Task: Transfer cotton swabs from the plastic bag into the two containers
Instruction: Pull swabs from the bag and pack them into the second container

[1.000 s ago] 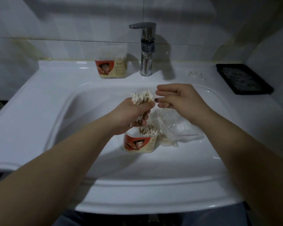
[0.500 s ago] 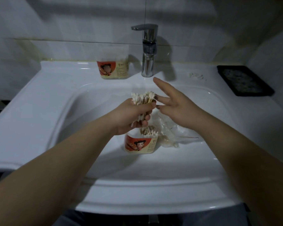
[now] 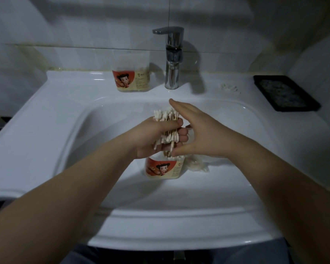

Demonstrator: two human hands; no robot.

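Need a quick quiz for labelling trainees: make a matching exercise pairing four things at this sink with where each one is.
Things:
1. swab bundle
2. near container
3. far container
4. black tray

Places:
A. on the ledge, left of the faucet
B. gripped in the left hand
C. on the ledge at the far right
D. standing in the basin, below the bundle

Pairs: 1-B, 2-D, 3-A, 4-C.

Open room lies across the sink basin's (image 3: 160, 197) lower and left floor. Mid-frame the container (image 3: 163, 169) and plastic bag (image 3: 197, 164) obstruct; faucet (image 3: 171, 73), second container (image 3: 132, 79) and black tray (image 3: 285, 93) occupy the upper ledge.
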